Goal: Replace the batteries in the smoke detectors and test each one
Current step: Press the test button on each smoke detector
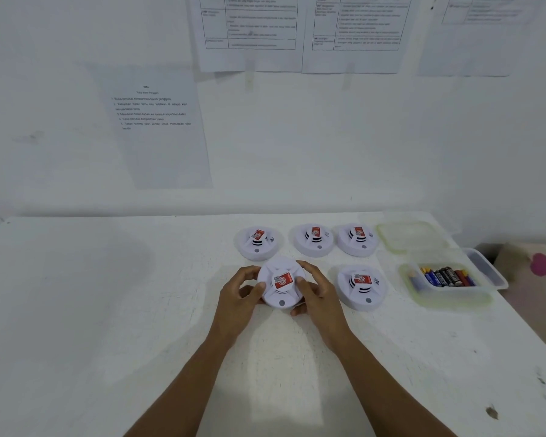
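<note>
Several round white smoke detectors with red stickers lie on the white table [108, 294]. Both hands grip one detector [281, 283] at the front: my left hand [240, 298] holds its left rim, and my right hand [316, 288] wraps its right rim. Three detectors sit in a back row, the left one [257, 242], the middle one [314, 239] and the right one [356, 239]. Another detector [361, 287] lies to the right of my hands. A clear plastic tub [448, 290] at the right holds several batteries [445, 276].
The tub's lid [407, 234] lies behind it near the wall. Printed sheets [158, 121] hang on the white wall behind the table. A pink object [541, 264] shows beyond the table's right edge.
</note>
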